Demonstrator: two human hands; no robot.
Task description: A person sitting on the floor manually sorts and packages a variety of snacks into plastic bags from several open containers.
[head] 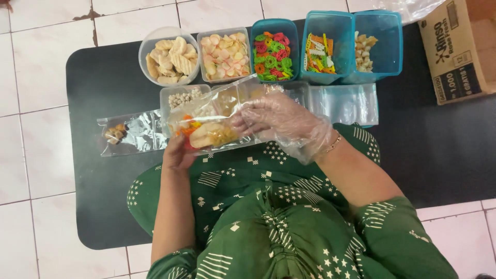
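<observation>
Your bare left hand (178, 155) grips a clear snack bag (217, 121) at its 7 o'clock corner; your gloved right hand (279, 121) pinches its 3 o'clock edge.

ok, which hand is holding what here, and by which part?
Left hand grips the clear snack-filled bag at its lower left end. Right hand, in a clear plastic glove, pinches the bag's upper right side near the open end.

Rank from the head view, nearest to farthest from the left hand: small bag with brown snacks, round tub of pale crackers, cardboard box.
From the left hand:
1. Small bag with brown snacks, just to its left on the mat.
2. Round tub of pale crackers, above it in the container row.
3. Cardboard box, far right corner.
</observation>
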